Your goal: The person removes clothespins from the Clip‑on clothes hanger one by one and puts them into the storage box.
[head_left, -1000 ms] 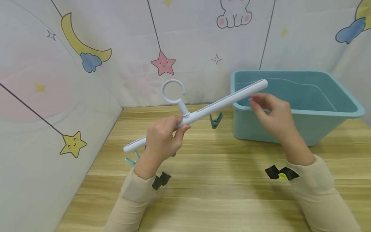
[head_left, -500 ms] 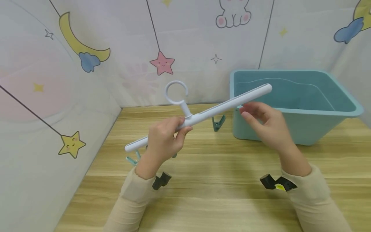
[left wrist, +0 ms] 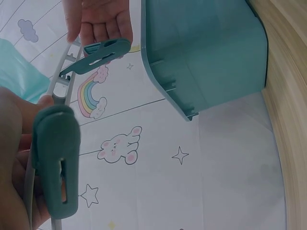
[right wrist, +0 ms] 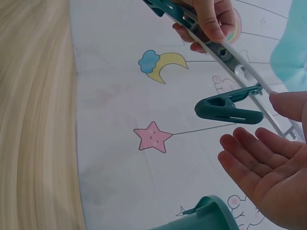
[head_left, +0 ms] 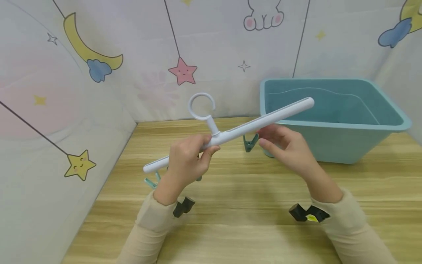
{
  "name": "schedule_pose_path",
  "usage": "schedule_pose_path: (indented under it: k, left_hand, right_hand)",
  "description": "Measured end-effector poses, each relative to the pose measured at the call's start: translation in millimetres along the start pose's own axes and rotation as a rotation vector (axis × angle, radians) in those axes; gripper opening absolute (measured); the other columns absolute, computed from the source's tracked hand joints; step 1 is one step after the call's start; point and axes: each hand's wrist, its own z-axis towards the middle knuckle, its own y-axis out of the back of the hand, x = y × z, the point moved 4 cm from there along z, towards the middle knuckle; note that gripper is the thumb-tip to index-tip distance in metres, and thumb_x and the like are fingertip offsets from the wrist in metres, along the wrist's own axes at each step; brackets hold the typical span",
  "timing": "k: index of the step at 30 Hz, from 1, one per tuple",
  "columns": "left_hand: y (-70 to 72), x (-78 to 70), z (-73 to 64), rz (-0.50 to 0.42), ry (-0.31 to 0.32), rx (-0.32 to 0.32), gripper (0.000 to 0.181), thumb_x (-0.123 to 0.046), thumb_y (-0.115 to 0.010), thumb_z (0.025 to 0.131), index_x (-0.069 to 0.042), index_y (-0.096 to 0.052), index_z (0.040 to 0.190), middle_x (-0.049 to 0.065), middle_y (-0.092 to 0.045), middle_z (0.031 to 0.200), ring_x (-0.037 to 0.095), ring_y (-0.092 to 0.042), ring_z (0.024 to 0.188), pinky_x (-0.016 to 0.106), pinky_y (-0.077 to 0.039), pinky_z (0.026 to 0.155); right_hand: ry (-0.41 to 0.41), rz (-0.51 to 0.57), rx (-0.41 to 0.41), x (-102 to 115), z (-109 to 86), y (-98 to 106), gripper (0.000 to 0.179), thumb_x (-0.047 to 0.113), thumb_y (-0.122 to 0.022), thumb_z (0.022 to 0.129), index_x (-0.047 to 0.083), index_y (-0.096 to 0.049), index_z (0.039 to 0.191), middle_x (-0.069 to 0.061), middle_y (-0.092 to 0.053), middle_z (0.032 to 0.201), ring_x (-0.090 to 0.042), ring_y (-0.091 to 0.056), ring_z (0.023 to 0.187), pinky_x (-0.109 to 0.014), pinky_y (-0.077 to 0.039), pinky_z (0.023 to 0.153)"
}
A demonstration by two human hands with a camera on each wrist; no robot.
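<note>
L hand (head_left: 186,158) grasping white hanger (head_left: 263,124) nr mid, held over table (head_left: 244,227), R hand (head_left: 287,147) unclenched, fingers loose, just beside green clip (head_left: 249,144) on hanger's R half, blue-green tub (head_left: 356,145) far R

Grips pale hanger (right wrist: 229,62) with left hand (right wrist: 208,21) near upper green clip (right wrist: 165,6); holds right hand (right wrist: 273,177), loosely extended, beside lower green clip (right wrist: 225,112) on the hanger, with teal bin (right wrist: 211,215) at bottom edge and printed cloth (right wrist: 110,158) behind
</note>
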Motion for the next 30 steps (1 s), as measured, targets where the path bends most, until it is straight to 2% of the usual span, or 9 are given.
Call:
schedule_pose_path:
  k: [7, 11, 15, 19, 24, 30]
  left_hand:
    - [-0.3, -1.5, 0.2, -0.012, -0.010, -0.001, 0.026, -0.021, -0.074, 0.085, 0.002, -0.061, 0.086, 0.009, -0.067, 0.069, 0.015, -0.058, 0.050, 0.028, -0.046, 0.043]
    - [-0.7, -2.4, 0.5, -0.016, -0.011, -0.005, 0.029, -0.026, -0.068, 0.091, 0.002, -0.061, 0.087, 0.009, -0.067, 0.069, 0.015, -0.058, 0.050, 0.028, -0.045, 0.043]
    - [-2.2, -2.9, -0.2, -0.017, -0.008, 0.002, 0.025, -0.021, -0.072, 0.087, 0.001, -0.061, 0.086, 0.009, -0.067, 0.069, 0.015, -0.056, 0.048, 0.027, -0.044, 0.042]
    - [-3.5, -4.4, -0.3, -0.017, -0.007, 0.012, 0.026, -0.015, -0.078, 0.078, 0.002, -0.060, 0.086, 0.009, -0.066, 0.068, 0.016, -0.055, 0.047, 0.027, -0.042, 0.041]
    - [-4.0, -5.7, -0.8, -0.004, 0.001, 0.018, 0.027, -0.015, -0.079, 0.077, 0.001, -0.059, 0.086, 0.009, -0.067, 0.069, 0.015, -0.056, 0.049, 0.027, -0.044, 0.042]
    - [-5.1, -5.6, -0.6, -0.005, 0.001, 0.026, 0.025, -0.014, -0.077, 0.079, 0.001, -0.060, 0.087, 0.010, -0.067, 0.070, 0.015, -0.058, 0.050, 0.028, -0.045, 0.043]
  right_hand:
    - [0.003, 0.025, 0.057, -9.3, 1.1, -14.5, 0.030, 0.003, -0.064, 0.091, -0.002, -0.059, 0.120, -0.013, -0.062, 0.109, -0.006, -0.062, 0.095, -0.018, -0.050, 0.083]
    - [0.003, 0.034, 0.078, -13.7, 1.6, -19.7, 0.027, 0.004, -0.064, 0.091, 0.000, -0.060, 0.117, -0.010, -0.060, 0.103, -0.011, -0.059, 0.083, -0.020, -0.050, 0.073]
    - [0.005, 0.090, 0.087, -15.9, 1.1, -23.6, 0.022, 0.006, -0.064, 0.092, -0.001, -0.060, 0.113, -0.004, -0.060, 0.098, -0.013, -0.057, 0.078, -0.022, -0.049, 0.069]
    - [-0.010, 0.158, 0.107, -18.1, 1.2, -28.0, 0.023, 0.005, -0.063, 0.092, -0.003, -0.058, 0.114, -0.010, -0.062, 0.098, -0.012, -0.061, 0.084, -0.021, -0.051, 0.073]
    - [-0.083, 0.200, 0.126, -22.0, 1.9, -32.3, 0.026, 0.007, -0.063, 0.093, -0.004, -0.056, 0.115, -0.010, -0.065, 0.098, -0.012, -0.067, 0.094, -0.026, -0.054, 0.081]
    - [-0.133, 0.284, 0.140, -25.0, 1.1, -33.4, 0.023, 0.008, -0.060, 0.095, -0.010, -0.055, 0.109, -0.006, -0.068, 0.095, -0.013, -0.069, 0.086, -0.030, -0.056, 0.080]
